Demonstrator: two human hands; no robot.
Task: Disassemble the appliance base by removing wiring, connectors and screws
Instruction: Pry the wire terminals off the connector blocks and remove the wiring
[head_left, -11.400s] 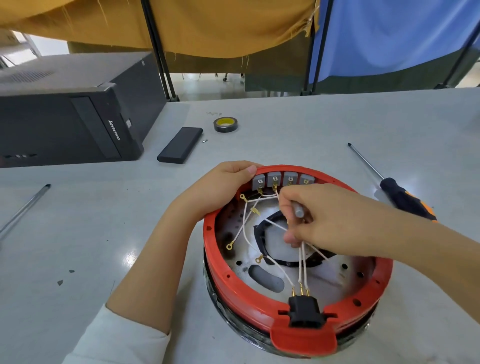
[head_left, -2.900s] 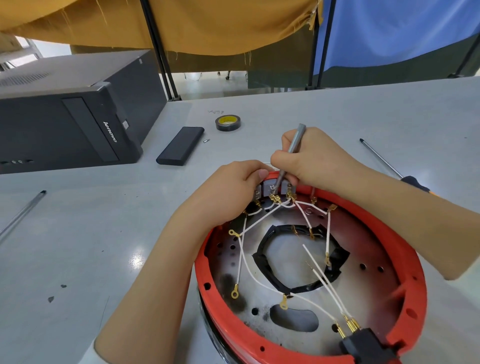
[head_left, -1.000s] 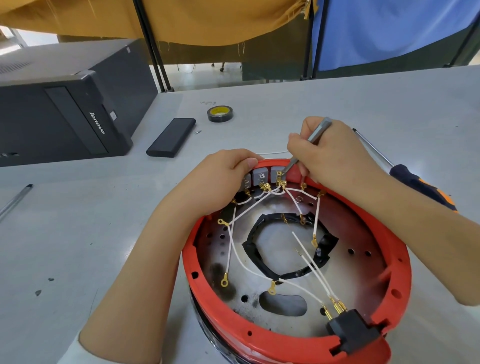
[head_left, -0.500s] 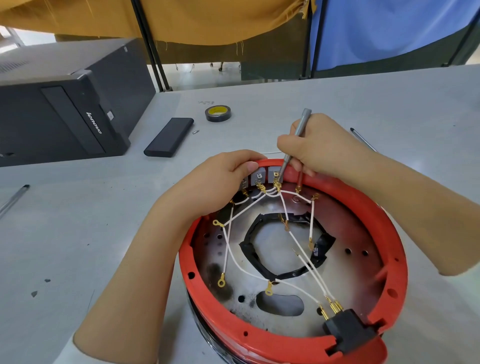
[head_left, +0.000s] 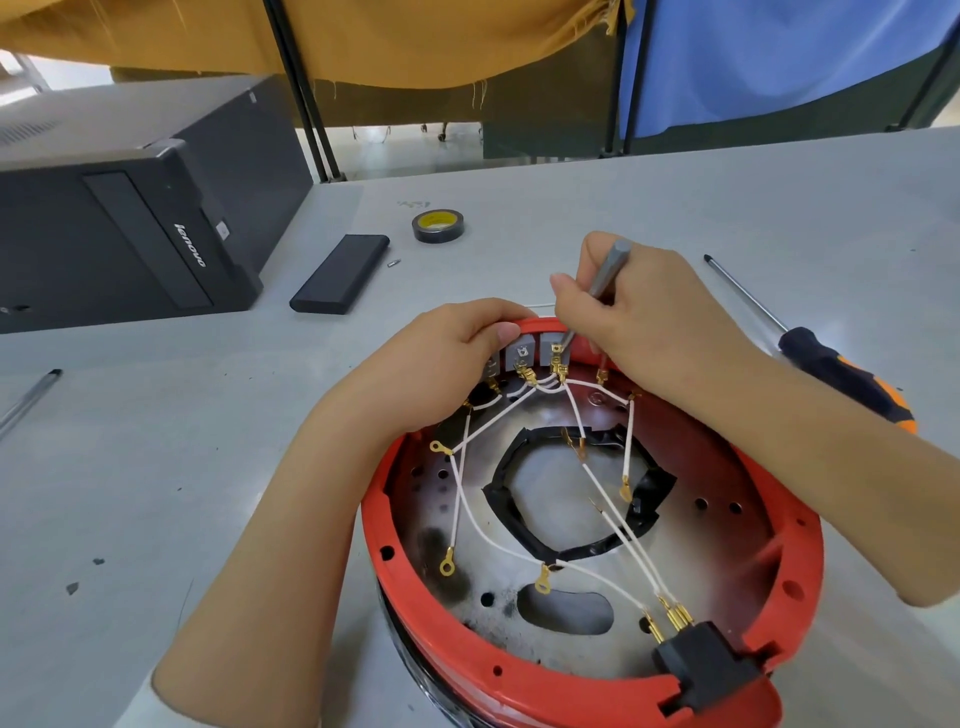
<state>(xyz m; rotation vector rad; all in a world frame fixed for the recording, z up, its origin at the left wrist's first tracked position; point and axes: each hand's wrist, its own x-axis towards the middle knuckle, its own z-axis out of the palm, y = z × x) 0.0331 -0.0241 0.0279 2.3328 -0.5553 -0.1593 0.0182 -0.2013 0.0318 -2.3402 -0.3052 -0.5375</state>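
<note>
Red plastic rims the round appliance base (head_left: 800, 540), which sits on the grey table (head_left: 156, 467) at lower centre of the frame. Left hand (head_left: 441, 364) curls over the far rim beside the grey switches (head_left: 522, 353). Right hand (head_left: 639, 317) grasps a thin grey screwdriver (head_left: 605, 278), tip at a switch terminal. White wires (head_left: 467, 504) cross the metal plate to a black plug socket (head_left: 706, 670).

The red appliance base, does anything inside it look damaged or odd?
Yes. The metal plate inside the red appliance base has dark, scorched-looking patches near its left edge, around the loose ring terminals. The black tape around the central opening is wrinkled and uneven. Several white wires lie loose with free ends.
</note>
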